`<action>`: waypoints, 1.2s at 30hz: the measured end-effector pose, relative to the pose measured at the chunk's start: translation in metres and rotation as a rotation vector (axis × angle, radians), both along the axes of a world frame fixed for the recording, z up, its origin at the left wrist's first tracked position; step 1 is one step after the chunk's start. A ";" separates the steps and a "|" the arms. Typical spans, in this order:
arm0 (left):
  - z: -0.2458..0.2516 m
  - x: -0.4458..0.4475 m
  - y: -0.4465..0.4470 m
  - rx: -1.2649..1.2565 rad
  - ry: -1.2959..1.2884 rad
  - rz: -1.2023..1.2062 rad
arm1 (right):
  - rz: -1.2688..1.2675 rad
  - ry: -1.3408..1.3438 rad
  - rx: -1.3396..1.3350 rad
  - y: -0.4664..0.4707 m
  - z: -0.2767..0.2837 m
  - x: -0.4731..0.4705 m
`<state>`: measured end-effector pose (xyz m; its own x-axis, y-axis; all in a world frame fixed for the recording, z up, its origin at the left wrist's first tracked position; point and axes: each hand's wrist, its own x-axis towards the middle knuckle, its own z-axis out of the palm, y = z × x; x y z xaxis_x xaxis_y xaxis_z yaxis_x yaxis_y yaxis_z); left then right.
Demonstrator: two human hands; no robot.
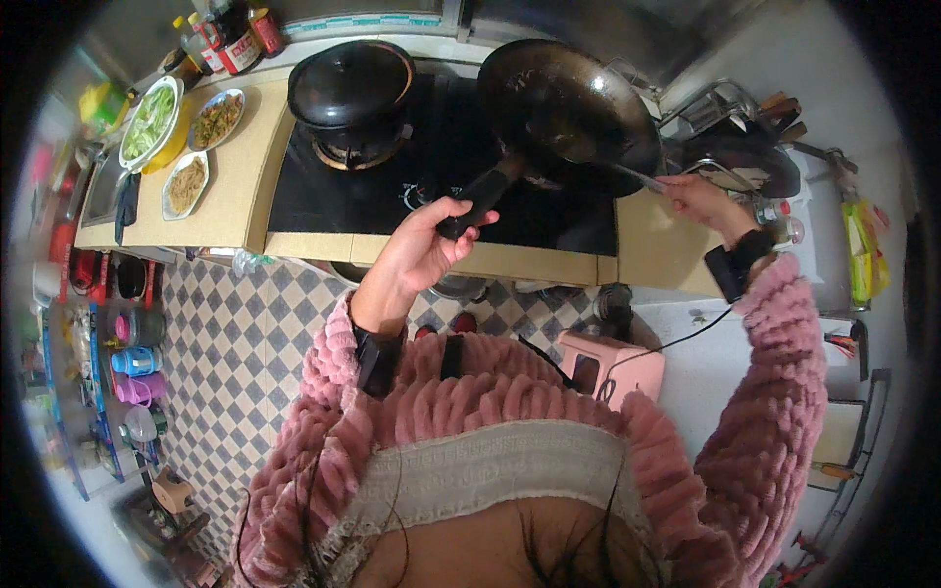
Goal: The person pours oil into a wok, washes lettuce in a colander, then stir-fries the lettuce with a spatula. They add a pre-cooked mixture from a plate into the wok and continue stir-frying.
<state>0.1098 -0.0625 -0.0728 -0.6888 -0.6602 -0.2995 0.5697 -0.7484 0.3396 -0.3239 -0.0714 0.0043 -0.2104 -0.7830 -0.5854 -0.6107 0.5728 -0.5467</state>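
My left hand is closed around the black handle of a dark wok. The wok is tilted over the right side of the black glass cooktop, and its inner wall shines as if wet or oily. Between the fingers of my right hand is the handle of a metal cooking utensil. Its working end reaches over the wok's near right rim, and I cannot make out its shape. To the left, a lidded black pot stands on the other burner.
On the left counter stand a yellow-and-white basin of cut greens, a plate of cooked food and a dish of pale shreds. Sauce bottles line the back left. A dish rack is at right, a pink stool below.
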 end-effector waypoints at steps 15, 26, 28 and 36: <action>0.009 0.000 0.008 -0.007 -0.042 0.035 | -0.458 -0.697 -0.188 -0.073 -0.050 0.069; 0.008 0.001 0.004 0.001 -0.006 0.016 | -0.747 -1.093 -0.125 0.027 -0.025 0.000; 0.008 0.001 0.003 0.000 -0.003 0.014 | -0.864 -1.243 -0.058 0.066 -0.020 0.008; 0.014 0.003 0.008 0.050 -0.052 0.052 | -0.773 -1.719 -0.094 0.114 -0.071 0.072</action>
<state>0.1127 -0.0544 -0.0588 -0.6365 -0.6782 -0.3673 0.5908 -0.7349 0.3331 -0.2523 0.0426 -0.0667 0.2044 -0.8531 -0.4801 0.9038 0.3528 -0.2422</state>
